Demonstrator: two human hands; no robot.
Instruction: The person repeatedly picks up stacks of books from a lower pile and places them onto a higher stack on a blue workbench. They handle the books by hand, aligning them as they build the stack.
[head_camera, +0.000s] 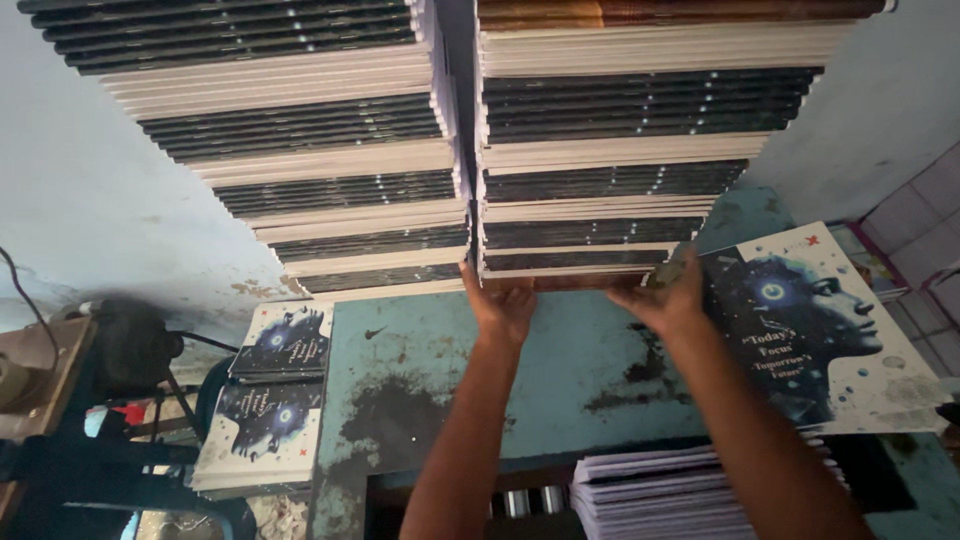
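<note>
Both hands are pressing on the bottom of the right tall pile of books (600, 180). The left hand (500, 308) is open flat under its near left corner. The right hand (665, 298) is gripping its right end. The pile is running sideways, just past the fingers.

Pretty dim in here, honestly, with soft flat daylight and a bluish cast over everything. My arms throw only faint shadows on the teal table (420, 350). The lower left corner goes nearly black. Wide-angle lens bends the book stacks (620, 150) outward toward the edges. Fairly sharp overall, slightly soft at the corners, no real glare.
</note>
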